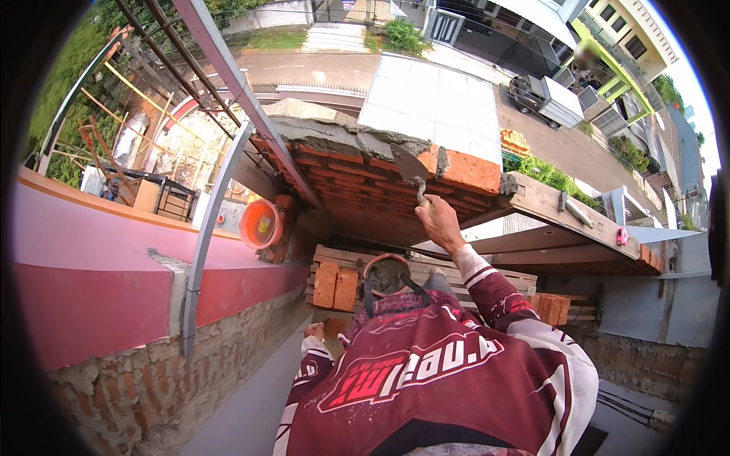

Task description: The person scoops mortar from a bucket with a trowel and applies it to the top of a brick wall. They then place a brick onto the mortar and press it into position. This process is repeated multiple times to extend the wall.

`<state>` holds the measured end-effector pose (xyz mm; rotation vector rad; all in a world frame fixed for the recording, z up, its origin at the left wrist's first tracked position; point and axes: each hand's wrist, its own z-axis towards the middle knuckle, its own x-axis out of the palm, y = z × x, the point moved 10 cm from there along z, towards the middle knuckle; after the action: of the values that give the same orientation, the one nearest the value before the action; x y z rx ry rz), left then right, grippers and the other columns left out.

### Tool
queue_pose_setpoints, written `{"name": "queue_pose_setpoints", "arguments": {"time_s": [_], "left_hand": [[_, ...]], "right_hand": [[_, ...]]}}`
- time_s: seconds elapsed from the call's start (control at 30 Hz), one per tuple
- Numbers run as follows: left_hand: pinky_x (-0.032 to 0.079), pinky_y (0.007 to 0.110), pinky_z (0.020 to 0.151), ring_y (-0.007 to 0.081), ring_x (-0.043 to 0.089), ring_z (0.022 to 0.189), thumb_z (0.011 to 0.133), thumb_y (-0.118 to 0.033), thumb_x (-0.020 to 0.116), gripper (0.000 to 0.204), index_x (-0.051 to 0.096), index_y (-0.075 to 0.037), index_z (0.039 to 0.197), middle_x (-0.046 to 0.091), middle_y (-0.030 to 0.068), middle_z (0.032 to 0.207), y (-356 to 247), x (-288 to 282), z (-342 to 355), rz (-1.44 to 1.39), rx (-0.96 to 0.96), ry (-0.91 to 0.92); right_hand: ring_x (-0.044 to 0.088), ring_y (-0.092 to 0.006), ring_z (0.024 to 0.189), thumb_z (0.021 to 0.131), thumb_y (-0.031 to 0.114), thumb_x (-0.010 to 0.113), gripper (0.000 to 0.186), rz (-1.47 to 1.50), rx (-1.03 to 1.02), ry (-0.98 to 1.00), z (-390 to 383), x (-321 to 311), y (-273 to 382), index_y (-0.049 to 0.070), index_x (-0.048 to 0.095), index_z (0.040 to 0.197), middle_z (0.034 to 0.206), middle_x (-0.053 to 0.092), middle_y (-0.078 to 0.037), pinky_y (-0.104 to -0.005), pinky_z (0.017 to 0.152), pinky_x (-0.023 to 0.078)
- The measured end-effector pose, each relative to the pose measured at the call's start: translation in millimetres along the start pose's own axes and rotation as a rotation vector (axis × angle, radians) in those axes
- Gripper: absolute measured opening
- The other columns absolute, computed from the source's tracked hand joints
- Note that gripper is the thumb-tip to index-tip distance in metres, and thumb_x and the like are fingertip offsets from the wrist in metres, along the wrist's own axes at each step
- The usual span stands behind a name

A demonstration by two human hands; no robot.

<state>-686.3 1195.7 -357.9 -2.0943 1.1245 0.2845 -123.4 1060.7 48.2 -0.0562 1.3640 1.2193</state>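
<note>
Your right hand point(441, 223) is gripping trowel point(411, 169) on your side of brick wall point(342, 171); trowel's long axis is slanting forward-left toward mortar point(342, 139) along wall top, contact unclear; laid brick point(471, 172) is sitting farther right on wall; your left hand point(313, 330) is hanging well back from wall, farther off, loosely curled, cannot tell whether holding anything

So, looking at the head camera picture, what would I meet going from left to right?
Orange bucket → left hand → bucket of mortar → right hand, gripping a trowel → loose bricks on the right → small pink object on the plank.
</note>
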Motion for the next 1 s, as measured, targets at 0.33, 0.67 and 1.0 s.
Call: {"name": "queue_pose_setpoints", "arguments": {"time_s": [0.33,0.67,1.0], "left_hand": [[0.052,0.033,0.062,0.0174,0.064,0.067,0.086,-0.026,0.073,0.032,0.067,-0.002,0.105,0.069,0.0102,0.088,-65.5,-52.8,-64.4,-0.154,0.0,-0.061],[0.055,0.038,0.08,0.0255,0.07,0.088,0.085,-0.029,0.072,0.037,0.069,0.0,0.107,0.072,0.0163,0.096,65.6,-93.7,-130.4,0.103,-0.225,-0.15],[0.052,0.036,0.089,0.029,0.067,0.097,0.086,-0.033,0.071,0.044,0.066,-0.001,0.115,0.07,0.0181,0.104,41.1,57.5,-186.3,0.199,-0.187,-0.009]], "right_hand": [[0.056,-0.0098,0.061,0.101,0.029,0.052,0.034,1.012,0.722,-0.313,-67.3,127.4,-57.9,0.0,0.051,0.12,0.078,0.058,-0.003,-0.0268,0.049,0.046],[0.062,-0.0321,0.084,0.1,0.026,0.053,0.032,0.66,0.346,-0.125,25.3,247.9,41.8,-0.001,0.049,0.116,0.09,0.058,-0.018,-0.0435,0.077,0.048],[0.055,-0.0449,0.116,0.094,0.031,0.057,0.043,0.279,0.21,0.839,-120.7,297.3,-72.9,0.002,0.051,0.125,0.123,0.059,-0.028,-0.0498,0.096,0.045]]}}
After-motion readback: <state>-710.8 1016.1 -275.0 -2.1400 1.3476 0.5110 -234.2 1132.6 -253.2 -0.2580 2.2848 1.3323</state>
